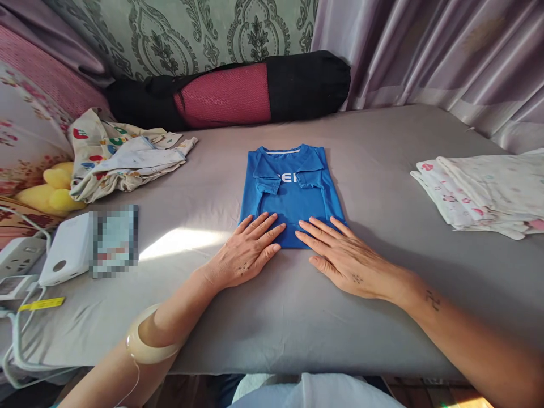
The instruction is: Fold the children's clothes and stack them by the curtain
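Note:
A blue T-shirt (293, 198) lies on the grey bed sheet (374, 334), its sides and sleeves folded inward and its collar pointing away from me. White letters on its chest are partly covered by the sleeves. My left hand (249, 249) rests flat on the shirt's near left part, fingers stretched out. On the near right part, my right hand (340, 255) lies palm down with its fingers spread. The two hands are apart, and neither grips the cloth. A cream bangle (147, 345) sits around my left forearm.
Crumpled patterned clothes (127, 153) and a yellow plush toy (55, 190) lie at the left. Nearer are a white power bank (68, 249), a blurred phone-like object (114, 241) and a power strip (21, 255) with cables. Folded white cloths (484, 192) lie right; a black-and-pink bag (225, 93) lies behind.

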Motion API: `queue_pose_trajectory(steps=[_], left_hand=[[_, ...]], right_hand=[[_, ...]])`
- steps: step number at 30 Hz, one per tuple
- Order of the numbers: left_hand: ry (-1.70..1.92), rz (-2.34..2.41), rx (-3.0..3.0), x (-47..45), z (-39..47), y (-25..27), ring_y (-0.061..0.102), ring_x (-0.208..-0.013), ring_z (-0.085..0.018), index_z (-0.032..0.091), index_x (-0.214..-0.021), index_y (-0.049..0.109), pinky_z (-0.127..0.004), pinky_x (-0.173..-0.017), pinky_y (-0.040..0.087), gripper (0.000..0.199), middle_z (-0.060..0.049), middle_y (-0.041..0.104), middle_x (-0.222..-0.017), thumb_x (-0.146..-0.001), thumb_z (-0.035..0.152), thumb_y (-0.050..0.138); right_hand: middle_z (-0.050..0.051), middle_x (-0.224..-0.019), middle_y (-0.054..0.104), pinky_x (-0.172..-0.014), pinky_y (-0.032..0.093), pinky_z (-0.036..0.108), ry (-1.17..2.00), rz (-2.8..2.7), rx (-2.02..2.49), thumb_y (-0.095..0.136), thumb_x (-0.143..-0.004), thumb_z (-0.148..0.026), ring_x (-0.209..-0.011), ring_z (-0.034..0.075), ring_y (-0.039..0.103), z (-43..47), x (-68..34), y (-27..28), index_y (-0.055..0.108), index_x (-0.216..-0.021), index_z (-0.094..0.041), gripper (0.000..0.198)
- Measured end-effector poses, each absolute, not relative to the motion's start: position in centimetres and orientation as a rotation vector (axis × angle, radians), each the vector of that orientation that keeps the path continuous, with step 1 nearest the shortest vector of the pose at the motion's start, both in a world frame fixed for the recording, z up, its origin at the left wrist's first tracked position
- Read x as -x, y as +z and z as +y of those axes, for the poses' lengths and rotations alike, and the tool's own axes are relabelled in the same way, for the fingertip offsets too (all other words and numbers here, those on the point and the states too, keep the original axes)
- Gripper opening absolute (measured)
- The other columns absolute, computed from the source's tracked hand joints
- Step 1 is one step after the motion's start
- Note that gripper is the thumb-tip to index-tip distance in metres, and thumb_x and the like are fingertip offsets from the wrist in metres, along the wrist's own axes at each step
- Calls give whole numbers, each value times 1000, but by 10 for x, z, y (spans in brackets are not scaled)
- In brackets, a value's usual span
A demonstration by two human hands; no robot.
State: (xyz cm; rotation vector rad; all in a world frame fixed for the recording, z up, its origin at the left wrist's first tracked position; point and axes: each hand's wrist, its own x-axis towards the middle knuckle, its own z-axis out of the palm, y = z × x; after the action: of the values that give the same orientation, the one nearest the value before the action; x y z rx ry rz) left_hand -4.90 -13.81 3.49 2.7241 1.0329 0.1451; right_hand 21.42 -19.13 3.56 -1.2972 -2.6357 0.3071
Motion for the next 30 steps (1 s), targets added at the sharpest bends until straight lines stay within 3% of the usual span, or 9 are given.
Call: queue_pose_trajectory(steps=[8, 14, 23, 26, 30], left_hand=[[220, 1404, -2635, 56, -128, 25, 18, -151, -26, 15, -153, 31, -52, -123, 16, 60, -12, 28, -160, -103, 46, 20], [122, 1379, -2634, 58, -125, 18, 18, -150, -26, 14, -154, 29, -50, -123, 18, 63, -13, 25, -161, -103, 50, 20], [186, 1430, -2613, 54, -128, 29, 17, -151, -27, 13, -152, 34, -54, -122, 15, 62, -13, 28, -160, -103, 49, 19], [239, 1222, -2734, 52, -133, 34, 13, -152, -25, 16, -152, 35, -53, -123, 10, 58, -10, 27, -161, -104, 47, 22], [163, 920, -2792, 51, -136, 32, 17, -151, -21, 20, -153, 32, -46, -124, 14, 55, -8, 29, -161, -104, 45, 24]], right_hand=[[13, -162, 22, -120, 20, 57, 103, -2376, 1717, 24, -103, -41, -150, 27, 20, -181, -226, 26, 10, -159, -18, 62], [13, -160, 29, -119, 26, 53, 151, -2406, 1781, 22, -102, -45, -148, 26, 25, -177, -230, 17, 20, -158, -15, 63], [13, -161, 26, -121, 20, 54, 236, -2421, 1787, 21, -103, -42, -149, 25, 21, -180, -226, 32, 23, -157, -14, 60], [8, -163, 23, -122, 17, 55, 191, -2510, 1611, 24, -104, -38, -151, 24, 16, -186, -220, 37, 25, -156, -19, 56], [5, -162, 25, -121, 21, 54, 229, -2644, 1391, 29, -104, -35, -150, 24, 18, -193, -216, 38, 29, -155, -24, 53]])
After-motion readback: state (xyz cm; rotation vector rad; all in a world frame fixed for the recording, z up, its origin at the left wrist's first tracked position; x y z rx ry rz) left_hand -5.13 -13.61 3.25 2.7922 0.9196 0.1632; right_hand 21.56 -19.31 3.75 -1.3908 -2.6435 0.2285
